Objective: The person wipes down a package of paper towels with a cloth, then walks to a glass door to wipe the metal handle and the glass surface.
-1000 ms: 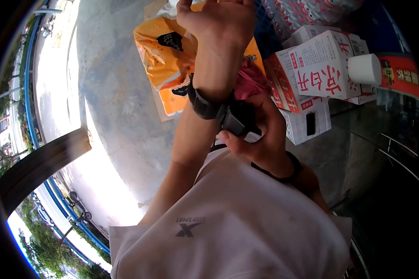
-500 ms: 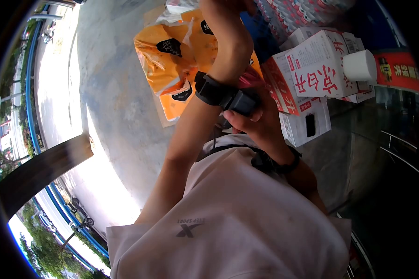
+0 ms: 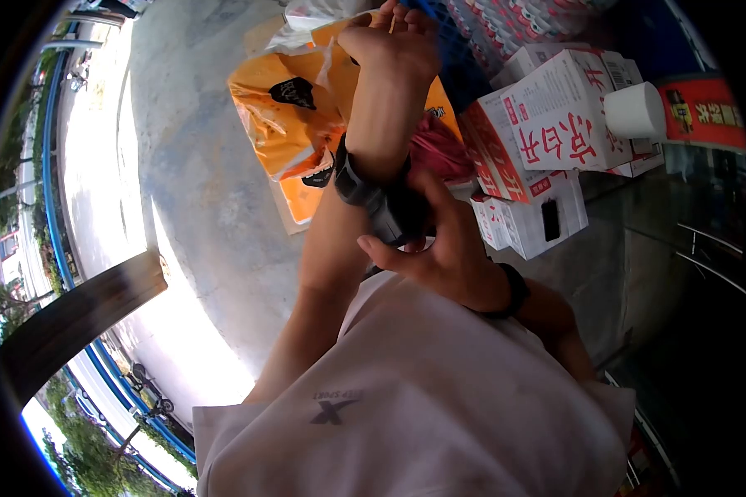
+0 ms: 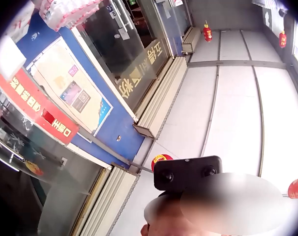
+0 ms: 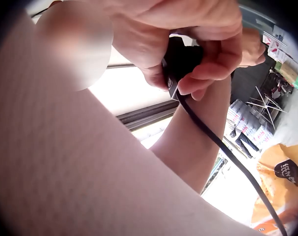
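Note:
My right hand (image 3: pixel 443 253) grips a small black wrist camera (image 3: pixel 398 217), with the thumb at its near side and the fingers curled round the far side. The camera sits on a black strap (image 3: pixel 350 180) around my left wrist. In the right wrist view, fingers pinch the black camera (image 5: pixel 184 59) beside the left forearm (image 5: pixel 203 128), and a black cable (image 5: pixel 227 152) runs down from it. My left hand (image 3: pixel 394 51) is raised, palm showing and fingers loosely bent, with nothing in it. The left wrist view looks up past a black head camera (image 4: pixel 188 173) toward the ceiling.
Orange plastic bags (image 3: pixel 282 108) lie on the concrete floor (image 3: pixel 199 149) ahead, beside a dark red bag (image 3: pixel 439 153). White cartons with red print (image 3: pixel 555 116) are stacked to the right, with a phone (image 3: pixel 550 219) and a white roll-like object (image 3: pixel 636 111) there.
My left hand and wrist turned away, then turned back so the palm shows again. The right hand keeps hold of the wrist camera, now slightly further left and lower.

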Tool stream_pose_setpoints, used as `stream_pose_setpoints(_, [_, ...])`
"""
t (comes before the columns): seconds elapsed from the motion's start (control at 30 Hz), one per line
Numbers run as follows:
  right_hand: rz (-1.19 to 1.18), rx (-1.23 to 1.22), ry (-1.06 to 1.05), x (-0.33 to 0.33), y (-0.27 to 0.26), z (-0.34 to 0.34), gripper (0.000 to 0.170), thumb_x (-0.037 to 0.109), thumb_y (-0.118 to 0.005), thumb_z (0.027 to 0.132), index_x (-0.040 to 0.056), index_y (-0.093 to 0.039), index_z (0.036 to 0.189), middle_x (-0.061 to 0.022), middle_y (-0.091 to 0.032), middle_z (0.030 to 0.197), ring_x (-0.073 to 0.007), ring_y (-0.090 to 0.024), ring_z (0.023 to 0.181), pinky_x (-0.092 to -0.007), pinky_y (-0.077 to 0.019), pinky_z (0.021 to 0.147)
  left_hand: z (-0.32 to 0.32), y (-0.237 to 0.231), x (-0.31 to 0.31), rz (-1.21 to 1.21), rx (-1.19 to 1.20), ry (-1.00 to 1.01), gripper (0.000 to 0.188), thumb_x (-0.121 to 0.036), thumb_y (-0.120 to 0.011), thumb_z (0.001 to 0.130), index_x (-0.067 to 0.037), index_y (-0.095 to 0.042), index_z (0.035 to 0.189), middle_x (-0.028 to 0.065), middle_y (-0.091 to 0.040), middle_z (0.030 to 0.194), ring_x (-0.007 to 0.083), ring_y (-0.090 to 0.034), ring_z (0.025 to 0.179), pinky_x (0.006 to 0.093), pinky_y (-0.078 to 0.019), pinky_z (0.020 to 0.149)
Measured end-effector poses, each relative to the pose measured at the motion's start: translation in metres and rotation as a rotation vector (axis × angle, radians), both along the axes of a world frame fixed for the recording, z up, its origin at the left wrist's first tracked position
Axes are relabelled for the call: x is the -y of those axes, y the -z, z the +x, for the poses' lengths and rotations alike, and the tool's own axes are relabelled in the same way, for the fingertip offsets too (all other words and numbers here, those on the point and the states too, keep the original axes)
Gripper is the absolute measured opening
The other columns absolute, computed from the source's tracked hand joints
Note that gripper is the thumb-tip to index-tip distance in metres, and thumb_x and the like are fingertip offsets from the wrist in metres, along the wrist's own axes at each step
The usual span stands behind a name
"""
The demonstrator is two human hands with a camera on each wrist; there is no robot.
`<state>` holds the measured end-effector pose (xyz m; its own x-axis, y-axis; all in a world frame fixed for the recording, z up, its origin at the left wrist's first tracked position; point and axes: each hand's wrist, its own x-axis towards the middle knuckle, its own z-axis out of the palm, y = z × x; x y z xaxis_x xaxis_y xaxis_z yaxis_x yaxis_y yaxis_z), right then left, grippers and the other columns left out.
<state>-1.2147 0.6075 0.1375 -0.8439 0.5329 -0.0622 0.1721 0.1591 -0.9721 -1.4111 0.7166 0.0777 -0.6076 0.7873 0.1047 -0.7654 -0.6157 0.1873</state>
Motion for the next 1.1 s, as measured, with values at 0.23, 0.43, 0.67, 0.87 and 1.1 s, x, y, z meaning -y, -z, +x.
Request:
stream_pose_setpoints(0.23, [0.308,-0.12,0.05,0.004,-0.005,-0.006,0.053,0.029,-0.091,0.068,0.0067,-0.053,0.096,-0.0022,-0.062,0.07,-0.0092,-0.058,0.055,-0.0241,-0.0483,0.052,0.007,-0.006,0.011,0.039,-0.014,0.017,0.031,-0.031,-0.042,0.097,-0.005,-0.057,0.1,0.0077,-0.054,0.086,0.0208,-0.049,0.074,0.0333,-0.0404,0.071])
stream_pose_setpoints(0.43, [0.239,-0.127,0.018,0.002,-0.014,-0.005,0.054,0.028,-0.092,0.067,0.0062,-0.054,0.098,-0.0013,-0.062,0.07,-0.0075,-0.059,0.056,-0.0228,-0.0484,0.051,0.003,-0.008,0.012,0.055,-0.066,0.035,0.033,-0.031,-0.041,0.096,-0.003,-0.057,0.1,0.0085,-0.053,0.085,0.0214,-0.048,0.074,0.0343,-0.0405,0.071])
stream_pose_setpoints(0.67, [-0.1,-0.213,0.096,-0.024,-0.003,-0.011,0.052,0.023,-0.089,0.069,0.0043,-0.055,0.103,0.0002,-0.064,0.076,-0.0029,-0.06,0.063,-0.0195,-0.0483,0.055,-0.004,-0.041,0.024,0.031,-0.247,-0.153,0.034,-0.031,-0.039,0.096,-0.002,-0.057,0.1,0.0091,-0.053,0.084,0.022,-0.047,0.074,0.0355,-0.0402,0.071])
stream_pose_setpoints(0.87, [0.02,-0.128,0.03,-0.012,0.006,-0.006,0.061,0.041,-0.09,0.068,0.0028,-0.055,0.1,-0.0009,-0.059,0.063,-0.0091,-0.058,0.052,-0.0256,-0.0481,0.051,0.048,-0.103,0.029,-0.311,-0.447,-0.466,0.033,-0.03,-0.039,0.095,-0.002,-0.057,0.097,0.008,-0.051,0.082,0.0217,-0.043,0.072,0.0367,-0.0384,0.07])
stream_pose_setpoints(1.1, [0.123,-0.192,-0.013,-0.048,0.0,0.006,0.064,0.04,-0.086,0.074,0.0024,-0.059,0.118,-0.009,-0.066,0.109,-0.0195,-0.065,0.099,-0.0308,-0.051,0.086,0.007,-0.035,0.035,-0.188,0.049,0.051,0.031,-0.029,-0.041,0.095,-0.002,-0.057,0.095,0.0061,-0.05,0.08,0.0205,-0.042,0.071,0.034,-0.0376,0.069])
